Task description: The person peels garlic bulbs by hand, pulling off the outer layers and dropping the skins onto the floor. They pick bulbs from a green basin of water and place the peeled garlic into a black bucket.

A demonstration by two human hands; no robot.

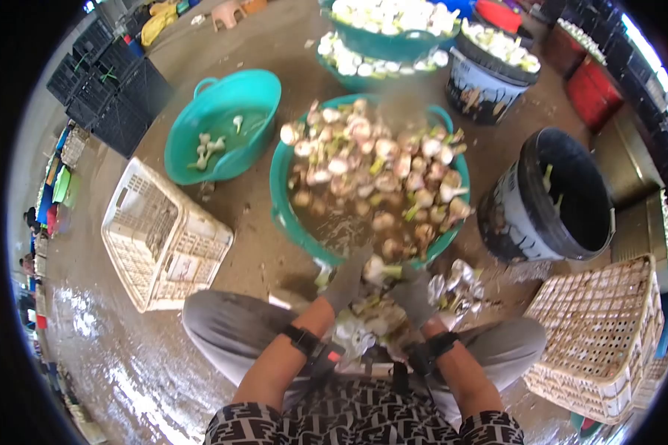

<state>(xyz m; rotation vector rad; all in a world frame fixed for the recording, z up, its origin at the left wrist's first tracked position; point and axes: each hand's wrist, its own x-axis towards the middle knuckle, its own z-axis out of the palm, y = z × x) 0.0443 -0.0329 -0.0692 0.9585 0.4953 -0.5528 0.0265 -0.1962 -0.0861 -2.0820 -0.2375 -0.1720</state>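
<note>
A garlic bulb (375,268) with a short green stem is between my two gloved hands, low over the near rim of a green tub (276,194). My left hand (346,280) closes on the bulb's side, its fingers slightly blurred. At the stem end my right hand (414,295) is closed, fingertips partly hidden. Inside the tub, a heap of unpeeled garlic bulbs (371,148) rises out of brownish water. Pale garlic skins (360,330) lie below my hands between my knees, and more peelings (460,285) are on the floor to the right.
At left are a green basin (263,89) with several bulbs in water and a white crate (193,256). To the right stand a black bucket (523,215) and another crate (597,326). Garlic-filled basins (386,46) and a full bucket (482,85) stand behind. The floor (111,334) is wet.
</note>
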